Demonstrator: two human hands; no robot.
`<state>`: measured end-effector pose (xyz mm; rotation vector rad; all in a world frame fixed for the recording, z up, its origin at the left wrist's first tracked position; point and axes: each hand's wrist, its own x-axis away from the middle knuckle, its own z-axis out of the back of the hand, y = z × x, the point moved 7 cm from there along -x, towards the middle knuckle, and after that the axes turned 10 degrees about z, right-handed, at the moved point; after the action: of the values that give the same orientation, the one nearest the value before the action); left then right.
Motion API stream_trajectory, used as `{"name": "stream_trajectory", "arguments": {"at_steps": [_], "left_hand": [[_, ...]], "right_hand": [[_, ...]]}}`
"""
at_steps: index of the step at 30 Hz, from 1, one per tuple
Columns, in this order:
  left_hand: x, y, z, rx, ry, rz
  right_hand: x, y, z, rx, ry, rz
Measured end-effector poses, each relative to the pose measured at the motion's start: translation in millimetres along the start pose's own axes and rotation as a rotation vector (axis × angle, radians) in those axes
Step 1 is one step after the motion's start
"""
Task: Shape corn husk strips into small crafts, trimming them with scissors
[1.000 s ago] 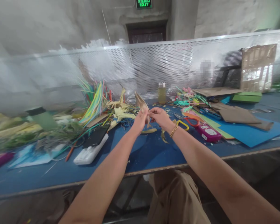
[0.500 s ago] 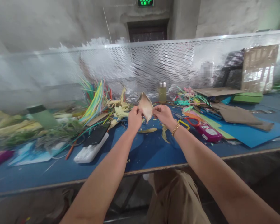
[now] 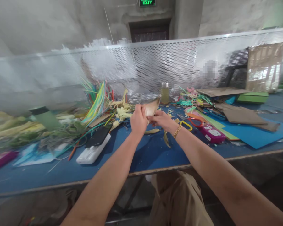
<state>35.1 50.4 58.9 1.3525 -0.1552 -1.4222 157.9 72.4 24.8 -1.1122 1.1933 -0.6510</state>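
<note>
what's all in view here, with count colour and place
husk-like piece: 1, tan, centre
table: 1, blue, below
scraps: many, mixed, across table
strips: many, mixed, left
bottles: 2, yellowish centre, green left
white device: 1, white, front left
slab: 1, black, on white device
purple things: 2, purple, left, right
looped handles: 2, red and yellow, right
sheets: several, mixed, right
cardboard: several, brown, right
exit sign: 1, green, top
screen: 1, silver, behind table
left hand, right hand: 2, bare, holding husk-like piece

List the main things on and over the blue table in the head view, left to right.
Purple object, green bottle, white device, left hand, right hand (a pale piece held between them), yellow loop, magenta case, blue sheet.
</note>
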Motion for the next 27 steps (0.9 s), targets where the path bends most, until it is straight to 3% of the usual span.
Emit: {"name": "stream_trajectory", "arguments": {"at_steps": [3, 8, 13, 16, 23, 27], "left_hand": [[-5.8, -4.8, -4.6, 0.026, -0.02, 0.03], [-14.3, -15.5, -13.7, 0.203, -0.102, 0.088], [-3.6, -27.4, -38.5, 0.43, -0.454, 0.315], [1.2, -26.1, -43.3, 0.489, -0.57, 0.343], [0.9, -28.8, -39.4, 0.527, -0.627, 0.441], [4.7, -32.8, -41.7, 0.482, -0.642, 0.499]], "right_hand": [[-1.5, -5.2, -4.7, -0.039, -0.064, 0.067], [-8.5, -5.2, 2.1, 0.053, -0.062, 0.14], [-10.6, 0.9, 23.9, 0.183, 0.094, 0.11], [-10.3, 2.2, 31.4, 0.22, 0.14, 0.081], [-12.2, -0.2, 28.3, 0.212, 0.067, 0.033], [-10.7, 1.6, 32.2, 0.311, 0.093, 0.016]]}}
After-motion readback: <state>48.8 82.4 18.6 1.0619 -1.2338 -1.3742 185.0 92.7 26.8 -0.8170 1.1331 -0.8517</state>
